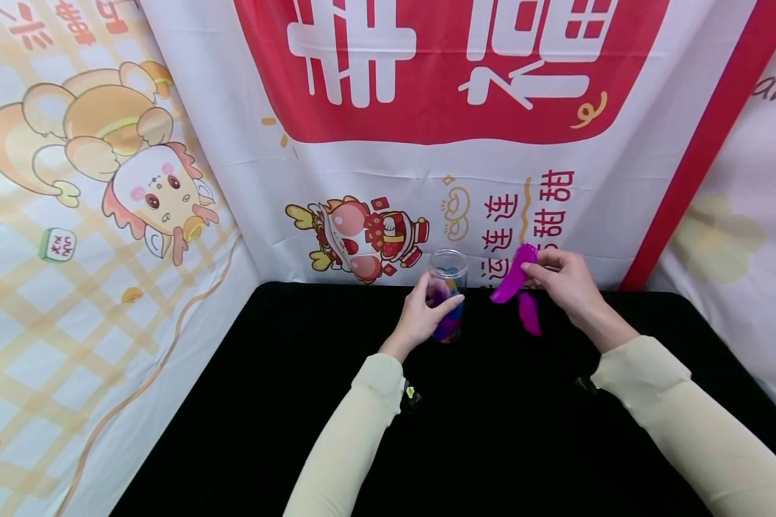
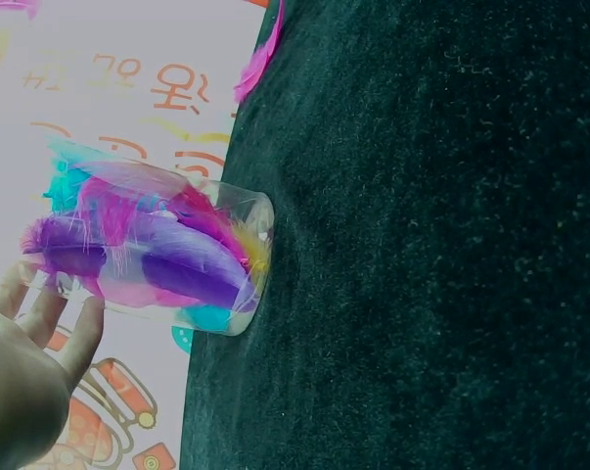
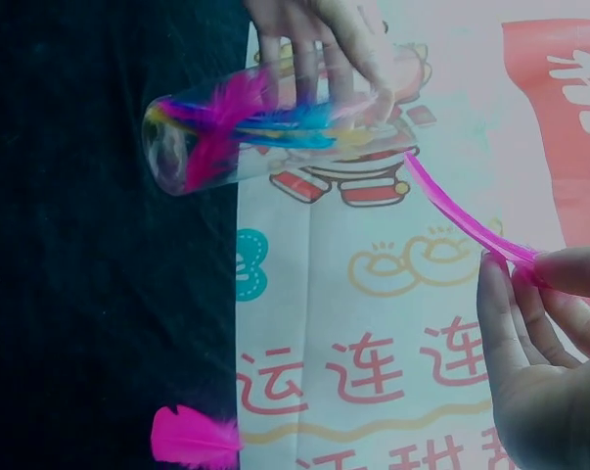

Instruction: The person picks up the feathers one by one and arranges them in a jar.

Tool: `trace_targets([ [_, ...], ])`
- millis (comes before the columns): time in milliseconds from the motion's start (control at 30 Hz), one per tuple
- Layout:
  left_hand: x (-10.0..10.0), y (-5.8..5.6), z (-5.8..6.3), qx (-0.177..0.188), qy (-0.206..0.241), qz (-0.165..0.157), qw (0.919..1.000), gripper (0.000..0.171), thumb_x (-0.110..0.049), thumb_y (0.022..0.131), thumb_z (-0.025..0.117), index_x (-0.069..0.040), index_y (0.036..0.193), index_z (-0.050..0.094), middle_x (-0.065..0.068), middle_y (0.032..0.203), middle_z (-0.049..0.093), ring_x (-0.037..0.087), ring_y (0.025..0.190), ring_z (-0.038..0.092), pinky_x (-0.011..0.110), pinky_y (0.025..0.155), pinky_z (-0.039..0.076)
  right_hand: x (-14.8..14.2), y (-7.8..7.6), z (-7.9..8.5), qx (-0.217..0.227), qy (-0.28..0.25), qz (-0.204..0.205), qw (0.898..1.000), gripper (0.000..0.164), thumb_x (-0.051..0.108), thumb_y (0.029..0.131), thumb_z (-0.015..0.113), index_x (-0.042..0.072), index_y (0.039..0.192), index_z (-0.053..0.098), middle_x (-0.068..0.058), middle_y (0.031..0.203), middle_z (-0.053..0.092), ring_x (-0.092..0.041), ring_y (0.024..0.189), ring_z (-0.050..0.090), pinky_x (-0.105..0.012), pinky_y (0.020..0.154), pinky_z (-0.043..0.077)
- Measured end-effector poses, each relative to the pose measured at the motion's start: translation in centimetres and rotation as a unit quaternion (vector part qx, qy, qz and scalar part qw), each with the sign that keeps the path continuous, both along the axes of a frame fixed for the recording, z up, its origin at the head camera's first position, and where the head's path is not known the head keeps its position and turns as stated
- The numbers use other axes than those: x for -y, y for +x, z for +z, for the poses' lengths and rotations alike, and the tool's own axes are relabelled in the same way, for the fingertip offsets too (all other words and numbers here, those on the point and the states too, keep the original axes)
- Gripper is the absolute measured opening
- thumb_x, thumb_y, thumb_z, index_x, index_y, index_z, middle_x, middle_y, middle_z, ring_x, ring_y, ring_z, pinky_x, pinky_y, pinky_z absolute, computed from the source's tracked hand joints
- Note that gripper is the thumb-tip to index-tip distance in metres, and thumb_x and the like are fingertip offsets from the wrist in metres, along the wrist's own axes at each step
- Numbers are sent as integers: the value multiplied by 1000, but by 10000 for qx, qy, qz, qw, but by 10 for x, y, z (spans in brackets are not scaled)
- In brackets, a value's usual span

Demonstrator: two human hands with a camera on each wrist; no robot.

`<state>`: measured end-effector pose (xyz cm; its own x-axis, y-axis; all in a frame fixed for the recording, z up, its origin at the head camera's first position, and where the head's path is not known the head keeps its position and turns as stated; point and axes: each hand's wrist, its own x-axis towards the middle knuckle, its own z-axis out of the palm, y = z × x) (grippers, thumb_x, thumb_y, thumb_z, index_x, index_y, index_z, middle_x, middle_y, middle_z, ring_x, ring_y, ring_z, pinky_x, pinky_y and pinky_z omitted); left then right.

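Observation:
My left hand (image 1: 420,316) grips a clear, open-topped jar (image 1: 449,263) that stands upright near the table's back edge. Through its wall show several feathers (image 2: 148,245) in purple, pink, turquoise and yellow. To the right of the jar, my right hand (image 1: 565,280) pinches a magenta feather (image 1: 516,276) between thumb and fingertips. That feather is held slanted, its lower tip pointing toward the jar, as the right wrist view shows (image 3: 461,215). Below it, a second magenta feather (image 1: 529,314) lies by the back edge of the table, touched by neither hand.
A black cloth (image 1: 478,431) covers the table. Close behind it hangs a white printed sheet (image 1: 375,169) with a red panel, characters and cartoon figures. Another printed sheet (image 1: 187,287) hangs along the left side.

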<state>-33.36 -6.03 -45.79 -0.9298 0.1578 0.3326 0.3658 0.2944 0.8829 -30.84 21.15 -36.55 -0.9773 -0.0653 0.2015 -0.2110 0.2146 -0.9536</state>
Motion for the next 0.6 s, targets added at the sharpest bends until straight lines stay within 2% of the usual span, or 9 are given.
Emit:
trace_targets([
  [167, -1, 0, 0, 7, 17, 12, 10000, 35, -30, 94, 77, -18, 115, 52, -2, 105, 61, 13, 107, 60, 38, 99, 50, 4, 2, 7, 90, 167, -1, 9998, 32, 15, 100, 68, -13, 113, 62, 8, 87, 72, -5, 77, 70, -21, 72, 58],
  [333, 0, 0, 0, 18, 11, 12, 10000, 37, -35, 93, 77, -18, 115, 53, -3, 106, 61, 14, 109, 60, 39, 100, 50, 9, 5, 12, 78, 272, -5, 9996, 34, 19, 100, 69, -11, 113, 64, 7, 88, 71, -7, 80, 71, -22, 73, 58],
  [600, 0, 0, 1, 78, -13, -25, 10000, 35, -32, 95, 76, -17, 115, 52, -1, 107, 61, 15, 110, 60, 39, 101, 50, 15, 3, 12, -136, 261, -62, 9995, 31, 19, 99, 70, -10, 108, 67, 5, 83, 73, -11, 79, 72, -22, 71, 58],
])
